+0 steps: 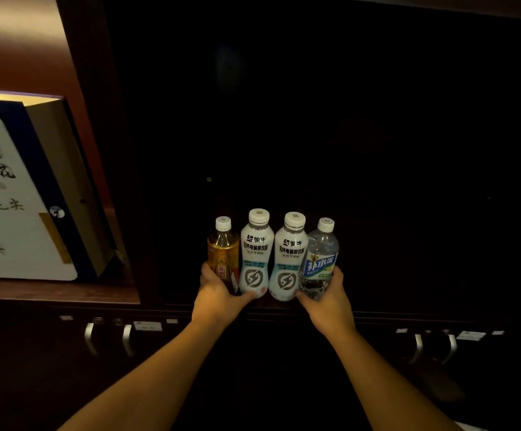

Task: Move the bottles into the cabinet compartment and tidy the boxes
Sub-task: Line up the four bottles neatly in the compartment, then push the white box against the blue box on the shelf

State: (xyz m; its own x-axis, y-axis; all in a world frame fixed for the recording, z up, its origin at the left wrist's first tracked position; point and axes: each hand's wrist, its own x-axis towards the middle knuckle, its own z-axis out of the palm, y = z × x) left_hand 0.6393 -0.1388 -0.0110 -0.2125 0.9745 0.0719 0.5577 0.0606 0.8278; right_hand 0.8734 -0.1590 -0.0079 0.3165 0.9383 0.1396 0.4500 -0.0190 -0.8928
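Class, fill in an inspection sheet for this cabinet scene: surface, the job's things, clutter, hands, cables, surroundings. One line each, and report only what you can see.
Surface: dark cabinet compartment; its floor is too dark to make out.
Job's things: four upright bottles in a row, touching: amber bottle, two white bottles, clear water bottle. A white and blue box stands in the left-hand compartment.
Clutter: nothing seen.
Hands: left hand grips the amber bottle and touches the white bottle beside it; right hand grips the clear water bottle.
Cables: nothing seen.
Surroundings: drawer handles and small labels below the shelf edge.
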